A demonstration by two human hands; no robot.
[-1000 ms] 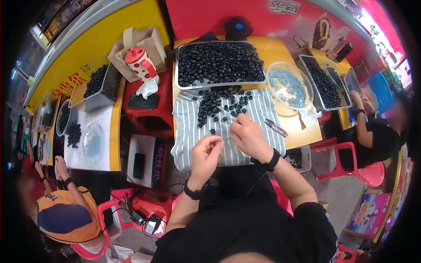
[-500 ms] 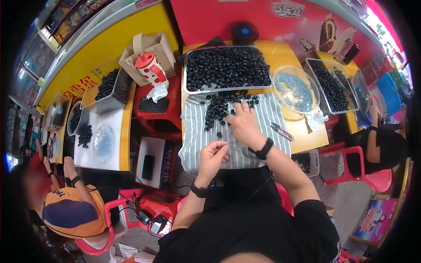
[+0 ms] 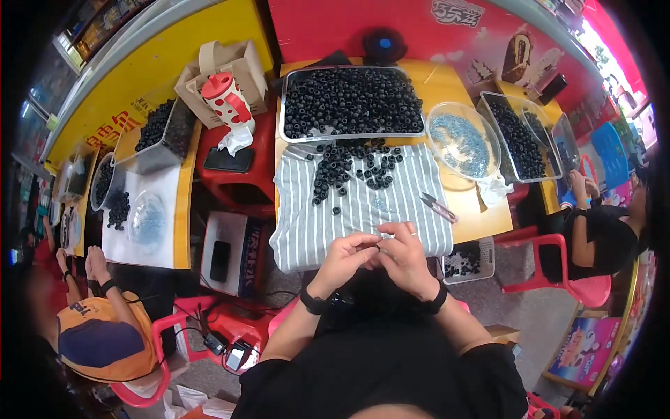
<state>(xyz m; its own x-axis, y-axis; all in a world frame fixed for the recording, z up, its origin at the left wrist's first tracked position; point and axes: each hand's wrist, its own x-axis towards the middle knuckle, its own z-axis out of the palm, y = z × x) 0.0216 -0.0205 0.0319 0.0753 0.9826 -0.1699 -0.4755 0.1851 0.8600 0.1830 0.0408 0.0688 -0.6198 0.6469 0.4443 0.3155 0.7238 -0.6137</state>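
My left hand and my right hand meet at the near edge of a grey striped cloth. The fingers of both are pinched together around something small, mostly hidden between the fingertips. Beyond them on the cloth lies a loose heap of small black ring-shaped parts, with one ring apart from it. A clear tray behind the cloth is full of the same rings. Right of it stands a clear round bowl of small bluish, see-through pieces. Thread snips rest at the cloth's right side.
On the left, a red stool bears a phone, a spotted red-and-white cup and a paper bag. A white basket stands below the table's right side. Other people sit at tables on both sides.
My right hand has drawn back from the black rings to the cloth's near edge and joined my left hand, which has moved slightly right and nearer. The view has shifted a little.
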